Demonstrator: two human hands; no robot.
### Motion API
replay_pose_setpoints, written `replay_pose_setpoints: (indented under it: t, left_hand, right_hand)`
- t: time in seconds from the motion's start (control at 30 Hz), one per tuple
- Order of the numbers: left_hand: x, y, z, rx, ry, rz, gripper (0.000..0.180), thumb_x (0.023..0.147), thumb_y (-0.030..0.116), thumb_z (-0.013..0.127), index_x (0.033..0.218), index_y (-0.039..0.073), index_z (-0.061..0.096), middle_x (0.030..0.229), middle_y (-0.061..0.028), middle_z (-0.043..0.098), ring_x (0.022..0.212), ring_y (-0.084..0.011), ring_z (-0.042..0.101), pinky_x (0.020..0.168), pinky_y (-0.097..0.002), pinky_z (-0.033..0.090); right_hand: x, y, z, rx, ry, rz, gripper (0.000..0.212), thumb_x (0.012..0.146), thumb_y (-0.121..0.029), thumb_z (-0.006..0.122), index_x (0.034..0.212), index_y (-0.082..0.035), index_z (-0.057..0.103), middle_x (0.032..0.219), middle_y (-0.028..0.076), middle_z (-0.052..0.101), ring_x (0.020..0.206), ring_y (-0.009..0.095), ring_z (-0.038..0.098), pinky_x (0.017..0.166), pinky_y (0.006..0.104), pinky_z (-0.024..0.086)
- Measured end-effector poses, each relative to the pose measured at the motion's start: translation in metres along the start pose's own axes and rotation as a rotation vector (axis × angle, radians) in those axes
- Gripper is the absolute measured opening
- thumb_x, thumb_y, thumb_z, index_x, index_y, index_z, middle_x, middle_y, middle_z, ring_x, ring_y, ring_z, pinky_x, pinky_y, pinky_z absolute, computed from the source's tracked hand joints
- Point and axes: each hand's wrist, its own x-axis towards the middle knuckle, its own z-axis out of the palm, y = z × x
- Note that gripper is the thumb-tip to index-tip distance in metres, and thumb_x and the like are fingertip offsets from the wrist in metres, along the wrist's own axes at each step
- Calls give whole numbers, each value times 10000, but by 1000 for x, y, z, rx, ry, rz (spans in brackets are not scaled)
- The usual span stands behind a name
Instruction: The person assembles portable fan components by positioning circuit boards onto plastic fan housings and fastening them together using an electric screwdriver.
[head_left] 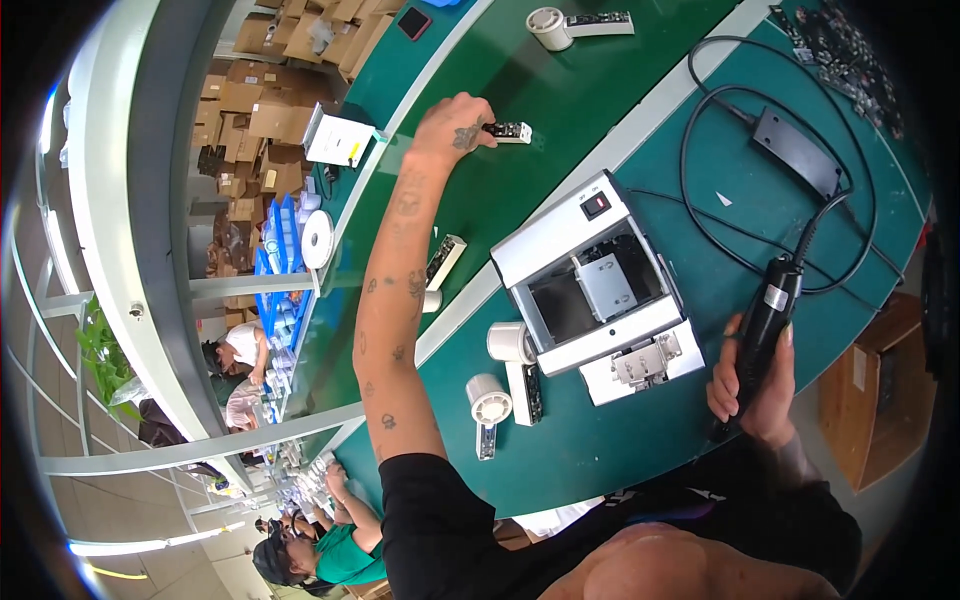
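My left hand (457, 128) reaches out over the green conveyor belt (560, 100). Its fingers are closed on a small white handheld fan (515, 133) whose open handle shows a circuit board; the rest of that fan is hidden by the hand. In my right hand (758, 385) is a black electric screwdriver (770, 330), held by its body over the near right of the bench. Between the hands stands a silver screw feeder (600, 285) with a window and a switch. Close to it lie two similar fans, one (507, 343) touching or very near its side, another (489, 400) nearer me.
More fans lie on the belt, at the far end (552, 28) and by my forearm (444, 262). A black power adapter (795, 150) with looped cable sits at right, near a heap of small dark parts (840, 60). A co-worker in green (350, 550) works at lower left.
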Motion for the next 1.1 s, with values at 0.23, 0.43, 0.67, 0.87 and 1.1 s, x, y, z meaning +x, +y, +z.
replay_pose_setpoints:
  t: [0.23, 0.43, 0.67, 0.87, 1.1]
  left_hand:
    - [4, 13, -11, 23, -140, -116, 318, 740, 258, 863, 1028, 145, 789, 938, -144, 737, 922, -346, 707, 806, -456, 553]
    - [-21, 6, 4, 103, -69, -73, 270, 828, 342, 774, 1040, 174, 774, 881, -106, 740, 875, -330, 717, 761, -463, 555]
    - [-120, 48, -63, 178, 137, -43, 189, 882, 264, 724, 953, 89, 706, 952, -120, 711, 900, -355, 700, 745, -477, 555]
    - [-282, 192, -142, -250, 157, -34, 282, 908, 295, 719, 1029, 40, 707, 851, -137, 667, 721, -339, 670, 625, -417, 524]
    - [-302, 328, -70, -204, -87, 77, 119, 880, 156, 675, 845, 48, 639, 820, -116, 639, 707, -284, 681, 603, -384, 519]
  right_hand:
    - [-1, 1, 0, 10, -16, -18, 724, 1028, -695, 281, 1246, -20, 422, 647, 73, 475, 417, 160, 433, 420, 322, 412]
    - [-8, -1, 1, -10, -54, -25, 682, 1052, -650, 275, 1259, -22, 441, 673, 68, 475, 462, 159, 445, 462, 328, 423]
    - [-9, -15, 12, 445, 2, 95, 503, 1086, -516, 394, 1219, -43, 499, 768, 25, 491, 567, 117, 459, 527, 287, 427]
    - [-36, -29, 80, -242, -309, -553, 773, 1012, -711, 313, 1356, -21, 369, 593, 29, 437, 375, 137, 415, 358, 289, 400]
    - [23, -1, 153, -607, -687, -976, 463, 1054, -399, 515, 1210, 36, 491, 645, 40, 574, 490, 90, 506, 462, 247, 411]
